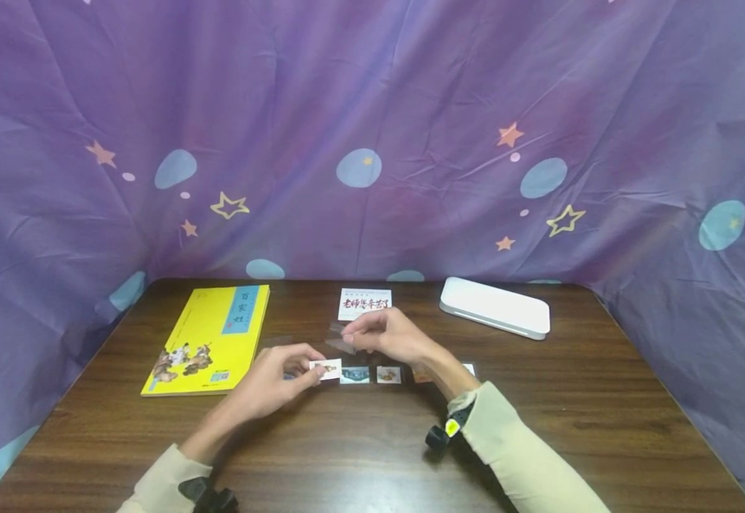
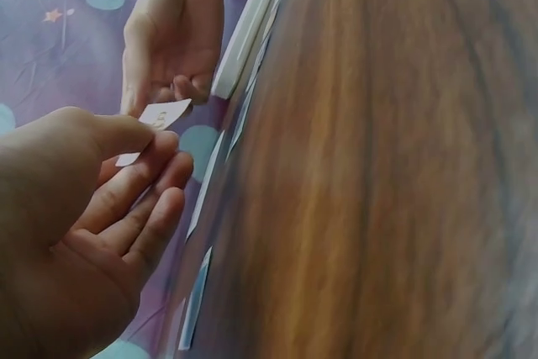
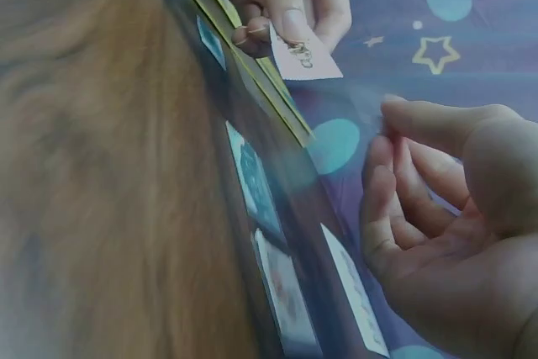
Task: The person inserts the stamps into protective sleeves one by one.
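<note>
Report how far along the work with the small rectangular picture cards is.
Looks done: small rectangular picture cards, one bluish, lie in a row on the brown wooden table. In hand: the left hand pinches a small white rectangular card with a brownish print; the right hand holds a thin, clear plastic piece. Remaining, apparently: setting down the held card and plastic, as neither rests on the table.

From the head we look forward and down, from each wrist closely across the tabletop (image 2: 378, 166), all sharing one card (image 3: 313, 64).
</note>
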The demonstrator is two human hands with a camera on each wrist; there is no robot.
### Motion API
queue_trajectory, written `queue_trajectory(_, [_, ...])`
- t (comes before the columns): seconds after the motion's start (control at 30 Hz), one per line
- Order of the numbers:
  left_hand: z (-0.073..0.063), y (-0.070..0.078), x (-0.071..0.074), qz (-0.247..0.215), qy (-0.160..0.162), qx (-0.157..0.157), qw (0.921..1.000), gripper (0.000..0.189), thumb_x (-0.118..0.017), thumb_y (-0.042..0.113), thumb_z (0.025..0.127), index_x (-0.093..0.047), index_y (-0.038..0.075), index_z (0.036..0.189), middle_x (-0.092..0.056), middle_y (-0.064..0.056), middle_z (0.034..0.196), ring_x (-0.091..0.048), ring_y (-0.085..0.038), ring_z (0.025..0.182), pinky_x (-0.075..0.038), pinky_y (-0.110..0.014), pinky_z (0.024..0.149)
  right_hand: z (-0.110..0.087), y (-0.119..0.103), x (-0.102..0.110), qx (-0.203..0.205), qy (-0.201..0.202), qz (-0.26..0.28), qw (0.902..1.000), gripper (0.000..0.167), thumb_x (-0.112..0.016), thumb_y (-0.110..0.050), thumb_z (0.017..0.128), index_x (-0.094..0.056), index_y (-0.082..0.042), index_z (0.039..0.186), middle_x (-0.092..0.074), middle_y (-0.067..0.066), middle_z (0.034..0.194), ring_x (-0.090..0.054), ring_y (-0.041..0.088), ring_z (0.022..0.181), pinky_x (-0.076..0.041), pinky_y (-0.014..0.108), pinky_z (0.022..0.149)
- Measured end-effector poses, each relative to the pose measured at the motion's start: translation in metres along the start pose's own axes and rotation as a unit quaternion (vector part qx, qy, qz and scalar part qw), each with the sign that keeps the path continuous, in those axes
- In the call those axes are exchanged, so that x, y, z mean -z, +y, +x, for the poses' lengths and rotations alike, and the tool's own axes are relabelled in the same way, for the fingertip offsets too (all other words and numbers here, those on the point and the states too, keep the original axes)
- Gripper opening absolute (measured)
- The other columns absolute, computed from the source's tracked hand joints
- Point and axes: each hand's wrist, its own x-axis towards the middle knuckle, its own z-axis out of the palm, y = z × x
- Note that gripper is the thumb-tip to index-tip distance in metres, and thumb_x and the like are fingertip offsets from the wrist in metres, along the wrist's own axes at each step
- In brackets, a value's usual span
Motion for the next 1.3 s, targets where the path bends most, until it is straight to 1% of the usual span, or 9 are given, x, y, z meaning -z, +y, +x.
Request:
queue_trajectory(0.17, [0.002,0.005,-0.012,-0.055,-0.009,0.003,0.9985,0.016,-0.077,0.022,0.102,-0.078,0.014,0.115,-0.082,-0.002,0.093,-0.079,-0.02,0.083,-0.058,-0.023,0.066,-0.025,0.005,0.01,0.022,0.007,-0.038,0.999,0.026,-0.076,-0.027,0.102,-0.078,-0.007,0.117,-0.082,0.011,0.113,-0.076,0.022,0.099,-0.062,0.034,0.087])
queue_trajectory(0.27, [0.004,0.009,-0.021,-0.09,-0.023,0.005,0.9956,0.017,-0.076,0.022,0.102,-0.077,0.012,0.116,-0.081,-0.006,0.093,-0.078,-0.024,0.082,-0.055,-0.022,0.062,-0.041,0.012,0.014,0.028,0.005,-0.046,0.9985,0.023,-0.076,-0.029,0.102,-0.079,-0.008,0.111,-0.08,0.015,0.105,-0.073,0.021,0.089,-0.061,0.031,0.076])
queue_trajectory(0.4, [0.005,0.014,-0.035,-0.122,-0.041,0.0,0.9917,0.017,-0.075,0.021,0.103,-0.076,0.011,0.117,-0.08,-0.008,0.094,-0.078,-0.024,0.084,-0.057,-0.022,0.065,-0.062,0.019,0.021,0.035,-0.001,-0.053,0.998,0.02,-0.075,-0.028,0.103,-0.079,-0.009,0.108,-0.078,0.016,0.093,-0.069,0.024,0.071,-0.058,0.032,0.057])
queue_trajectory(0.53, [0.006,0.017,-0.048,-0.149,-0.059,-0.005,0.987,0.017,-0.075,0.02,0.103,-0.076,0.01,0.117,-0.08,-0.01,0.093,-0.078,-0.024,0.084,-0.061,-0.026,0.071,-0.081,0.025,0.029,0.036,-0.003,-0.063,0.9973,0.015,-0.074,-0.026,0.104,-0.08,-0.013,0.106,-0.078,0.01,0.089,-0.068,0.024,0.066,-0.058,0.033,0.055])
queue_trajectory(0.7, [0.007,0.018,-0.059,-0.188,-0.08,0.003,0.9789,0.02,-0.074,0.019,0.104,-0.075,0.008,0.121,-0.079,-0.013,0.094,-0.077,-0.023,0.084,-0.066,-0.03,0.08,-0.098,0.033,0.036,0.035,-0.009,-0.069,0.997,0.012,-0.072,-0.026,0.105,-0.08,-0.017,0.103,-0.076,0.004,0.085,-0.065,0.018,0.064,-0.057,0.031,0.054])
queue_trajectory(0.83, [0.009,0.019,-0.063,-0.214,-0.078,0.011,0.9737,0.022,-0.073,0.016,0.104,-0.074,0.006,0.123,-0.077,-0.014,0.096,-0.074,-0.021,0.083,-0.066,-0.031,0.079,-0.106,0.038,0.038,0.027,-0.018,-0.062,0.9976,0.014,-0.072,-0.026,0.106,-0.08,-0.015,0.103,-0.074,0.005,0.085,-0.062,0.013,0.063,-0.056,0.029,0.053])
queue_trajectory(1.07, [0.006,0.019,-0.063,-0.203,-0.049,0.002,0.978,0.022,-0.074,0.016,0.103,-0.074,0.004,0.122,-0.078,-0.015,0.095,-0.076,-0.02,0.077,-0.067,-0.034,0.076,-0.109,0.039,0.04,0.016,-0.025,-0.064,0.9975,0.014,-0.073,-0.026,0.105,-0.081,-0.015,0.102,-0.073,0.004,0.087,-0.062,0.009,0.065,-0.056,0.025,0.056])
queue_trajectory(1.2, [0.004,0.018,-0.062,-0.208,-0.05,0.003,0.9769,0.022,-0.074,0.017,0.104,-0.074,0.004,0.121,-0.078,-0.017,0.095,-0.076,-0.02,0.078,-0.068,-0.034,0.077,-0.111,0.039,0.04,0.016,-0.032,-0.066,0.9972,0.013,-0.073,-0.026,0.105,-0.08,-0.015,0.102,-0.073,0.004,0.085,-0.061,0.009,0.065,-0.055,0.025,0.056])
queue_trajectory(1.3, [0.003,0.017,-0.061,-0.215,-0.053,0.013,0.9752,0.022,-0.074,0.016,0.104,-0.074,0.003,0.122,-0.078,-0.017,0.097,-0.076,-0.02,0.08,-0.068,-0.034,0.078,-0.111,0.039,0.038,0.018,-0.038,-0.064,0.997,0.013,-0.073,-0.026,0.105,-0.08,-0.016,0.103,-0.073,0.005,0.083,-0.06,0.008,0.065,-0.054,0.024,0.056])
